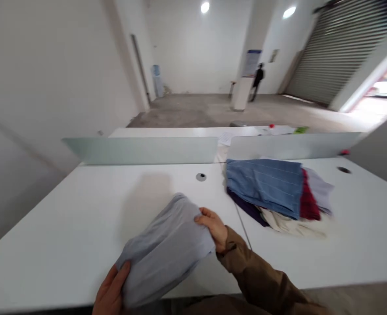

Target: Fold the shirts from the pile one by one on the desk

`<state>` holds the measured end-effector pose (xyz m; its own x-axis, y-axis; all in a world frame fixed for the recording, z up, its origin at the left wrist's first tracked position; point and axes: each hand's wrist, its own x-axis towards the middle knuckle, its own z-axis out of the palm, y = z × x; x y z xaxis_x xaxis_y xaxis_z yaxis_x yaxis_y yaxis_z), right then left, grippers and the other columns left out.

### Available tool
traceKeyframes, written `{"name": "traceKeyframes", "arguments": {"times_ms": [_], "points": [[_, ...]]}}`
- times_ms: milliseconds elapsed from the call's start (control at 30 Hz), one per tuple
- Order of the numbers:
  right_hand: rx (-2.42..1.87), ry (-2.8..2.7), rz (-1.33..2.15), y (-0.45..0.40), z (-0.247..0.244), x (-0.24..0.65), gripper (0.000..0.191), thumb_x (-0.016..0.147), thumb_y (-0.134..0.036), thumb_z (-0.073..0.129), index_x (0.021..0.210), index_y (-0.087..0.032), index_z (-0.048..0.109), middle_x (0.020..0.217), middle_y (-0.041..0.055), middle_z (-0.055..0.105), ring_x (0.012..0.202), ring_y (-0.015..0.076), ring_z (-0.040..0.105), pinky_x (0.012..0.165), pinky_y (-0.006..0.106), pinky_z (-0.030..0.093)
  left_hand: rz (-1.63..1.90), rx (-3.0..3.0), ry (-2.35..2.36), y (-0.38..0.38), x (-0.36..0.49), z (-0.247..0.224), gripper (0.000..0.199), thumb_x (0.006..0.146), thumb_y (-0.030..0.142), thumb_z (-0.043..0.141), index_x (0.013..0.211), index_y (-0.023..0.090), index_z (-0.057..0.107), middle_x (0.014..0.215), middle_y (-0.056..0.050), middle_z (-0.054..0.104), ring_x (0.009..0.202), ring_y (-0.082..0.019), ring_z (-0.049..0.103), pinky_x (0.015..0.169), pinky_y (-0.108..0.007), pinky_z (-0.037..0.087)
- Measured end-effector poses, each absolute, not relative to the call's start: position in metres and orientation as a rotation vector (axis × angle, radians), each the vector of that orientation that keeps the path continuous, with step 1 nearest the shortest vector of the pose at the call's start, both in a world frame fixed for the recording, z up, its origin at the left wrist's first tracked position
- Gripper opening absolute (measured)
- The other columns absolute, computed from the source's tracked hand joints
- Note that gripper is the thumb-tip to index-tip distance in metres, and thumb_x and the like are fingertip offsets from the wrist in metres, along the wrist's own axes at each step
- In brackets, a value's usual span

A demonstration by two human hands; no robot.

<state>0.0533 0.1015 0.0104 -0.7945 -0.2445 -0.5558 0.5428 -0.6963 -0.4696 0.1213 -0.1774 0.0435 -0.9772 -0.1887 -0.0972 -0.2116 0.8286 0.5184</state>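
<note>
A light grey-blue folded garment (170,249) is stretched between my two hands, tilted above the white table near its front edge. My left hand (112,286) grips its lower left corner, thumb on top. My right hand (214,225) pinches the upper right edge between thumb and fingers. What kind of garment it is, I cannot tell. To the right lies a pile of clothes, with blue striped cloth (265,183) on top. Dark red cloth (309,197), pale lilac cloth (320,188), cream cloth (287,223) and dark purple cloth (248,205) stick out beneath it.
The white table (49,232) has a seam right of centre and a round cable hole (201,176). A low frosted divider (147,151) runs along its back. Beyond are a water dispenser (157,81), a pillar, a person (258,81) and a roller shutter (334,52).
</note>
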Motion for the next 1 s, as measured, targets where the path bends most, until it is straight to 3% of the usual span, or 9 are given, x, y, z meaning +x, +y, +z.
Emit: {"name": "traceKeyframes", "arguments": {"times_ms": [33, 100, 200, 333, 433, 633, 767, 900, 1000], "points": [[0.590, 0.917, -2.449, 0.103, 0.019, 0.051, 0.033, 0.050, -0.024, 0.069, 0.079, -0.016, 0.055, 0.064, -0.0009, 0.059, 0.054, 0.0111, 0.053, 0.056, 0.025, 0.041, 0.911, -0.448, 2.964, -0.165, 0.124, 0.061, 0.041, 0.048, 0.028, 0.055, 0.088, 0.022, 0.063, 0.107, -0.007, 0.058, 0.111, -0.031, 0.045, 0.096, -0.040, 0.036], [0.479, 0.980, -2.409, 0.102, 0.036, 0.045, 0.036, 0.053, -0.026, 0.069, 0.085, -0.017, 0.055, 0.070, -0.0004, 0.061, 0.057, 0.0113, 0.054, 0.056, 0.025, 0.042, 1.516, -0.804, 2.614, -0.143, 0.128, 0.091, 0.038, 0.052, 0.030, 0.060, 0.088, 0.018, 0.062, 0.105, -0.009, 0.059, 0.110, -0.031, 0.045, 0.094, -0.039, 0.037], [0.310, 1.108, -2.310, 0.088, 0.058, 0.035, 0.041, 0.058, -0.028, 0.069, 0.096, -0.019, 0.055, 0.079, 0.0022, 0.063, 0.060, 0.0128, 0.057, 0.054, 0.024, 0.044, 1.844, -1.011, 2.440, -0.133, 0.133, 0.122, 0.038, 0.070, 0.043, 0.050, 0.097, 0.017, 0.058, 0.091, -0.007, 0.063, 0.086, -0.022, 0.058, 0.075, -0.034, 0.048], [0.082, 1.277, -2.152, 0.035, 0.094, 0.025, 0.043, 0.061, -0.031, 0.067, 0.102, -0.023, 0.056, 0.083, 0.0055, 0.063, 0.062, 0.0164, 0.059, 0.046, 0.025, 0.043, 2.532, -0.956, 2.040, -0.170, 0.161, 0.156, 0.035, 0.071, 0.036, 0.057, 0.098, 0.014, 0.057, 0.081, -0.006, 0.064, 0.071, -0.016, 0.059, 0.064, -0.026, 0.047], [-0.135, 1.327, -2.067, -0.032, 0.130, 0.028, 0.039, 0.064, -0.033, 0.064, 0.101, -0.024, 0.057, 0.082, 0.0068, 0.062, 0.062, 0.0169, 0.058, 0.045, 0.026, 0.044, 2.689, -1.035, 2.080, -0.219, 0.193, 0.185, 0.035, 0.071, 0.034, 0.060, 0.100, 0.014, 0.057, 0.079, -0.005, 0.065, 0.067, -0.014, 0.060, 0.062, -0.024, 0.048], [-0.619, 1.146, -1.970, -0.208, 0.208, 0.039, 0.027, 0.065, -0.026, 0.061, 0.089, -0.015, 0.057, 0.075, 0.0026, 0.059, 0.064, 0.0117, 0.055, 0.054, 0.023, 0.044, 2.626, -1.403, 2.593, -0.344, 0.249, 0.253, 0.039, 0.067, 0.035, 0.064, 0.100, 0.015, 0.058, 0.081, -0.003, 0.065, 0.067, -0.013, 0.059, 0.066, -0.026, 0.049], [-0.780, 0.954, -1.909, -0.319, 0.231, 0.052, 0.023, 0.062, -0.019, 0.058, 0.082, -0.011, 0.054, 0.071, -0.0007, 0.057, 0.065, 0.0086, 0.052, 0.058, 0.020, 0.043, 2.487, -1.586, 2.897, -0.423, 0.287, 0.275, 0.043, 0.062, 0.035, 0.068, 0.098, 0.014, 0.057, 0.081, -0.003, 0.063, 0.069, -0.012, 0.057, 0.068, -0.025, 0.049], [-0.817, 0.933, -1.723, -0.395, 0.195, 0.083, 0.017, 0.062, -0.016, 0.053, 0.079, -0.012, 0.049, 0.063, -0.0032, 0.052, 0.057, 0.0068, 0.049, 0.055, 0.020, 0.041, 2.114, -1.830, 2.860, -0.489, 0.336, 0.231, 0.049, 0.065, 0.041, 0.061, 0.104, 0.013, 0.052, 0.088, -0.004, 0.061, 0.073, -0.013, 0.056, 0.068, -0.025, 0.047], [-0.734, 1.214, -1.437, -0.419, 0.138, 0.112, 0.016, 0.064, -0.014, 0.050, 0.080, -0.014, 0.047, 0.057, -0.0036, 0.048, 0.051, 0.0076, 0.047, 0.049, 0.020, 0.038, 1.251, -2.027, 2.777, -0.522, 0.377, 0.166, 0.046, 0.070, 0.048, 0.047, 0.095, 0.009, 0.052, 0.076, -0.005, 0.061, 0.067, -0.014, 0.055, 0.063, -0.027, 0.046]]}}
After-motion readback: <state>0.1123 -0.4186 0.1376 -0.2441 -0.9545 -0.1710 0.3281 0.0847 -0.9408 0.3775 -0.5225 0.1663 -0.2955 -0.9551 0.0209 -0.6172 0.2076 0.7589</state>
